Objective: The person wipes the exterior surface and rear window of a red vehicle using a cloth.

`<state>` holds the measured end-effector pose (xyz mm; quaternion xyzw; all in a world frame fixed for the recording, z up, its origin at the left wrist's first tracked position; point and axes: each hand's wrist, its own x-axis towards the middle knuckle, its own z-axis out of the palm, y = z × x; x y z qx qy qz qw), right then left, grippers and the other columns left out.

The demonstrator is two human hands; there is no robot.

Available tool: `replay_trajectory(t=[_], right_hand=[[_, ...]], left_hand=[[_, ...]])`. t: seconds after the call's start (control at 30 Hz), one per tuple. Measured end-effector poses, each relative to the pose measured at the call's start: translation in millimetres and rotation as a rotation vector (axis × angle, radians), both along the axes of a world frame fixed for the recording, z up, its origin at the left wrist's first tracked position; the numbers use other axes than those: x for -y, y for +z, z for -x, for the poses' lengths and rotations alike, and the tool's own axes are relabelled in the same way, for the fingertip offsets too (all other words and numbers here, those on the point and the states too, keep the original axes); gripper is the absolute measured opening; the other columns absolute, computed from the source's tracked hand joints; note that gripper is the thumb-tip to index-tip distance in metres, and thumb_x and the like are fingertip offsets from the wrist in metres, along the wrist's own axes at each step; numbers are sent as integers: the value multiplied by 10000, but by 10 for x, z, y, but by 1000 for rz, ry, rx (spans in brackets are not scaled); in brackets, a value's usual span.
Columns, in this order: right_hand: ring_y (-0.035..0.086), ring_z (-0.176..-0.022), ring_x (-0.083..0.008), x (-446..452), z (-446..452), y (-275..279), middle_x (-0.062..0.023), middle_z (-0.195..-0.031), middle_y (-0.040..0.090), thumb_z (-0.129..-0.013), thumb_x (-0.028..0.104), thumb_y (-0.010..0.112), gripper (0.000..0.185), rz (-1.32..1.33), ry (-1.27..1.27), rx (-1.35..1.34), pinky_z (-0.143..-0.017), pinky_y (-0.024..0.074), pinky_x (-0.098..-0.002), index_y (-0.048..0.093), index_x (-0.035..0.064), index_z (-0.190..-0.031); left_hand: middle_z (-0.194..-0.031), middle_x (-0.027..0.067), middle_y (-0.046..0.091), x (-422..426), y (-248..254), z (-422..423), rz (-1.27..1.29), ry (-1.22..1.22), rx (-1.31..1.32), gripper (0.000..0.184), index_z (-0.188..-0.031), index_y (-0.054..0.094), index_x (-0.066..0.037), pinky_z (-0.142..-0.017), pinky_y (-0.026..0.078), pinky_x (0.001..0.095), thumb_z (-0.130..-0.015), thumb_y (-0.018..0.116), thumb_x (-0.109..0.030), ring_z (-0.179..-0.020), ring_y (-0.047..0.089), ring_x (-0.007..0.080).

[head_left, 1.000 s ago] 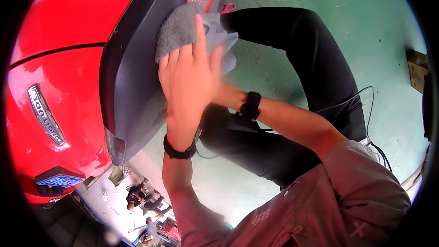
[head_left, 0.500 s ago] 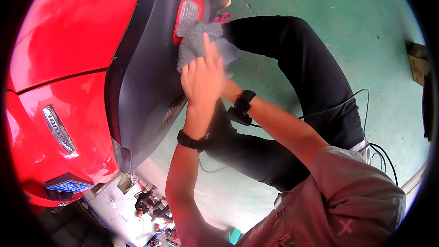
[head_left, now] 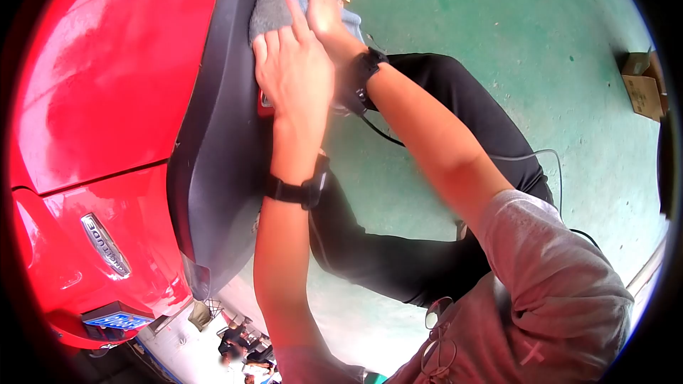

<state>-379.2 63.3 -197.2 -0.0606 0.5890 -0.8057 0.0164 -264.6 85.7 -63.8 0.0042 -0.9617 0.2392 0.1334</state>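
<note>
A grey, fluffy cloth (head_left: 274,11) with a pale blue side lies against the dark plastic bumper (head_left: 220,135) of a red vehicle. My left hand (head_left: 295,71) presses the cloth's lower edge onto the bumper, index finger stretched out and the other fingers bent over it. Beside it, my right hand (head_left: 326,11) holds the cloth down with long, straight fingers, where blue folds stick out. Just under my left hand peeks a bit of red-rimmed light (head_left: 265,102); the hand hides the rest. Black straps with a dark device circle both wrists.
Red bodywork (head_left: 114,99) with a chrome badge (head_left: 105,245) and a blue plate (head_left: 117,320) fills the left side. My bent legs in black trousers are below the hands. A cable (head_left: 530,155) runs over my leg. A cardboard box (head_left: 644,85) stands on the green floor (head_left: 455,7).
Both hands and the cloth have moved up along the bumper, now covering most of the red-rimmed light. My right hand has come out from behind my left. The view has shifted slightly.
</note>
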Motion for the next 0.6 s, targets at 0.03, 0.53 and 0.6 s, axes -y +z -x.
replay_trajectory(t=[0.03,0.53,0.6], right_hand=[[336,-1409,-457,20,21,5,-304,-1488,403,-1076,367,356,614,40,-20,30,-1213,224,-480,308,-53,-1521],[329,-1331,-608,-56,-1043,299,-360,-1327,470,-941,149,524,355,-148,-135,-353,-1193,167,-657,573,-110,-1179],[352,-1321,-580,-71,-706,472,-334,-1303,495,-934,174,533,355,-241,-112,-528,-1190,188,-644,592,-89,-1165]], left_hand=[[-912,136,688,50,-16,56,19,-24,-16,607,-1468,453,53,-932,424,410,-932,601,-190,-901,620,299],[-896,197,644,-193,567,-712,-57,214,194,676,-1530,354,49,-912,431,446,-959,600,-214,-893,595,351],[-949,209,639,-164,699,-502,-80,206,136,668,-1537,347,36,-921,431,451,-971,592,-219,-945,591,364]])
